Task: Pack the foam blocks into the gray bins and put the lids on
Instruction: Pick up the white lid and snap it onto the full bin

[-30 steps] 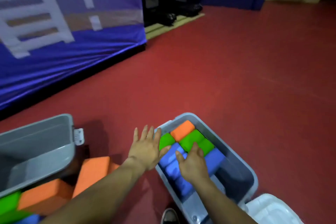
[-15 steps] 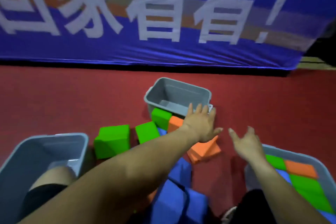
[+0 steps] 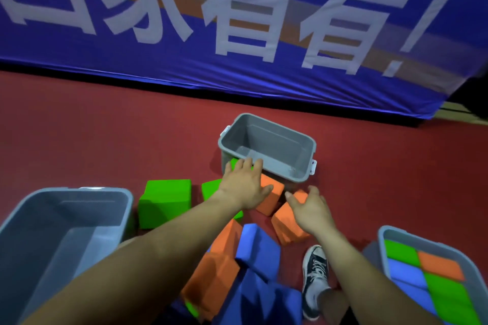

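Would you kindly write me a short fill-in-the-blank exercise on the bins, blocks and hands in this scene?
1. The left hand rests on an ____ block.
2. The far bin holds ____ blocks.
3. The right bin is packed with green, orange and ____ blocks.
4. The number of gray bins in view is ____.

Missing words: orange; no; blue; three.
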Available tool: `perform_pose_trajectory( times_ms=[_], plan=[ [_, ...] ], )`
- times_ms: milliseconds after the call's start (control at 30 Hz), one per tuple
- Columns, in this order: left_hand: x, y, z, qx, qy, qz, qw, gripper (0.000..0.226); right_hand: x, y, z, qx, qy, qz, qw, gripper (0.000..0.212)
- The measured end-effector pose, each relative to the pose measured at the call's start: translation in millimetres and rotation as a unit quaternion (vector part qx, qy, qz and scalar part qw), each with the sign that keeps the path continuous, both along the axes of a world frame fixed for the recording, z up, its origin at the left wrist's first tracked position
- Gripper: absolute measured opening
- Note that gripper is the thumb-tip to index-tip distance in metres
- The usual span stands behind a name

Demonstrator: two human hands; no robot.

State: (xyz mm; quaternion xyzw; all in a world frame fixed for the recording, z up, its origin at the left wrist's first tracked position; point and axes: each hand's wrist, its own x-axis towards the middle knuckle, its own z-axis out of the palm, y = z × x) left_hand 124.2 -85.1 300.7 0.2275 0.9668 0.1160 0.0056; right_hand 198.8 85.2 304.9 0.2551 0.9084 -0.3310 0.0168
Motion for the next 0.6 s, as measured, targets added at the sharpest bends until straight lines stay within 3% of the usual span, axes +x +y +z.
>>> perform_pose_trajectory(
  times_ms=[367,600],
  plan=[
    [-69.4,66.2,-129.4,-0.052,-0.113,-0.036,0.992,0.080,-81.4,69.7,-103.7,-0.036,-0.098,-0.042,0.994,0.081],
    [-78.6,99.0,-162.4,-0.075,-0.129,-0.066,0.987,0.081,-84.0,86.2,-136.4,-0.052,-0.120,-0.057,0.990,0.078]
  ],
)
